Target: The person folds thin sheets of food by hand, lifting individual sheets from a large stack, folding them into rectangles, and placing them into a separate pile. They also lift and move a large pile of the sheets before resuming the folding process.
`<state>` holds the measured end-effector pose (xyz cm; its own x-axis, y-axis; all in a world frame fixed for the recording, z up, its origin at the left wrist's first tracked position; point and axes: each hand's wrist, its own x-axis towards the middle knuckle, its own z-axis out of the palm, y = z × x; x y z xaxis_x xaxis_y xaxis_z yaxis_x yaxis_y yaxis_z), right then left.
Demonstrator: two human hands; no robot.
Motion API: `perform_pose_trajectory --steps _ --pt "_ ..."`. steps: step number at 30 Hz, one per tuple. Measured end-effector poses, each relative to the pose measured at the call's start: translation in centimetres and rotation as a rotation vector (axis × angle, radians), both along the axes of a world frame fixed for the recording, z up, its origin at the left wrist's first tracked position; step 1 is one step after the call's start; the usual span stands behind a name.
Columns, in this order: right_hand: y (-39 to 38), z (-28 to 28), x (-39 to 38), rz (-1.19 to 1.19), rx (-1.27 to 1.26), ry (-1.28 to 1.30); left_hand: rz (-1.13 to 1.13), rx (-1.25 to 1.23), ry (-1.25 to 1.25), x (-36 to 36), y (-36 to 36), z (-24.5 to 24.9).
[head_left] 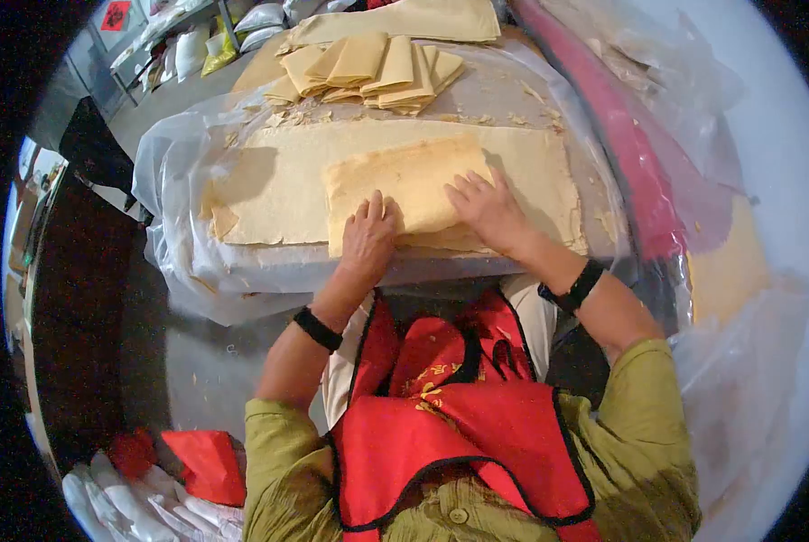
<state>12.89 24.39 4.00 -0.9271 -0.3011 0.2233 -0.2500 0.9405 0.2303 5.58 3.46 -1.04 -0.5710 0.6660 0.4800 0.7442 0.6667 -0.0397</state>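
Note:
A thin pale-yellow sheet (404,176), resembling tofu skin, lies folded over on a longer sheet of the same kind (278,194). My left hand (371,237) rests on the folded sheet's near edge, left of its middle, with the fingers slightly apart. On its right part lies my right hand (490,212), fingers spread and pointing up and left. Both hands touch the sheet from above; whatever is under the palms is hidden.
Behind the sheets sits a pile of folded yellow pieces (368,72), with more sheets (404,23) farther back. Clear plastic (183,194) covers the work surface. Pink plastic (639,172) runs along the right. A red bag (208,465) lies at lower left.

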Motion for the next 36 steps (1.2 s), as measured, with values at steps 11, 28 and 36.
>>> perform_pose_trajectory --steps 11,28,36 --pt "2.3 1.7 -2.7 0.112 -0.201 -0.329 -0.217 -0.113 -0.52 -1.8 -4.0 5.5" --pt "7.5 3.3 -7.4 -0.184 -0.886 -0.666 -0.189 0.453 -1.452 -10.2 -6.1 5.6" --pt "8.4 3.7 -10.0 -0.268 -0.962 -0.686 -0.065 0.509 -1.594 -11.7 -4.2 6.2"
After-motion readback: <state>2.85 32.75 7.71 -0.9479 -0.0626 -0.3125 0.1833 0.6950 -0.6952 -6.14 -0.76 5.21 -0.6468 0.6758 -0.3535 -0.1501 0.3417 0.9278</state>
